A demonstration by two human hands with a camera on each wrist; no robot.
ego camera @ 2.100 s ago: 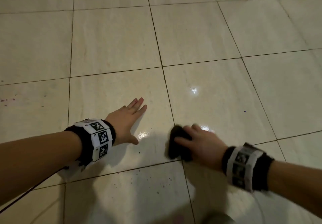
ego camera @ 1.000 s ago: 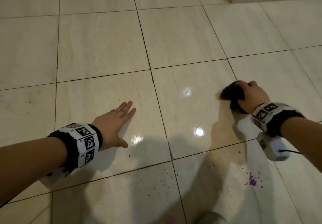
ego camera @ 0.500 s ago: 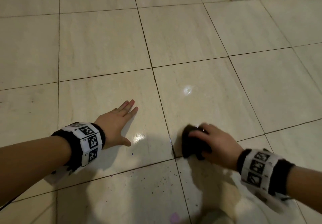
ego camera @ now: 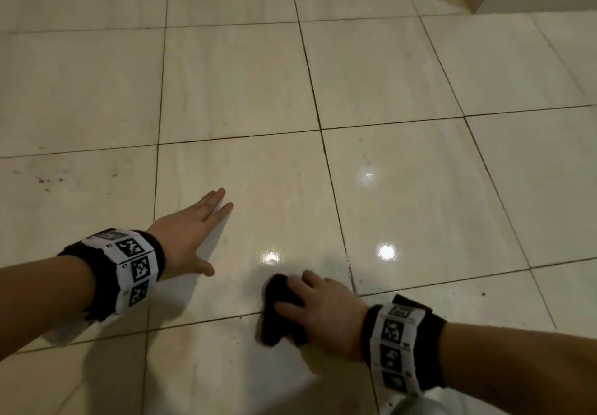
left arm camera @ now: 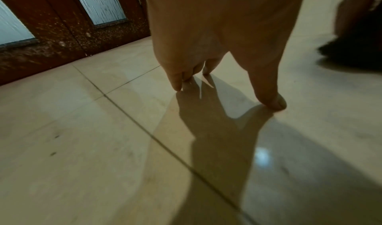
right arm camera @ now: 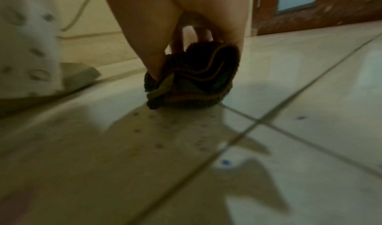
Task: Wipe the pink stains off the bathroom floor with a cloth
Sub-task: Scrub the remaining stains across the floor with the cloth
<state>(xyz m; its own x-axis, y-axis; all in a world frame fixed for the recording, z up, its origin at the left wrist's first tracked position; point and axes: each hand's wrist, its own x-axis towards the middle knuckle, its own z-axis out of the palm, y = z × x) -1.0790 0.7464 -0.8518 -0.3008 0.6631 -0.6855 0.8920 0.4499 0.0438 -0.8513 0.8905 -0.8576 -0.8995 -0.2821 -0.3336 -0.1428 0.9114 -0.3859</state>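
**Dark cloth pressed to the tiles, left palm braced beside it**

At the far left of the head view, a scatter of small pink specks [ego camera: 42, 180] marks a cream tile of the bathroom floor [ego camera: 232, 85], well apart from both hands. The floor is glossy, cut by dark grout lines, and shows several bright light reflections.

Moving right, the left hand [ego camera: 187, 237] lies flat on the floor, fingers straight and close together, pointing far and to the right, thumb spread out to the side. The left wrist view shows its fingertips [left arm camera: 272, 102] touching the tile and holding nothing. A black wristband with white coded markers [ego camera: 129, 269] wraps the forearm.

Just right of that hand and nearer, the dark cloth [ego camera: 277, 311] sits bunched on the floor, lying across a grout line between two tiles. The right hand [ego camera: 326, 314] covers its right side, fingers curled over the top and thumb tucked along the near edge. In the right wrist view the folded cloth [right arm camera: 192, 81] is gripped between thumb and fingers, its underside against the tile, with faint dark specks [right arm camera: 157, 130] on the floor just near it. A matching marker band [ego camera: 397, 343] sits on the right wrist.

Beyond, in the wrist views, stands a dark wooden door with frosted panes [left arm camera: 62, 24].
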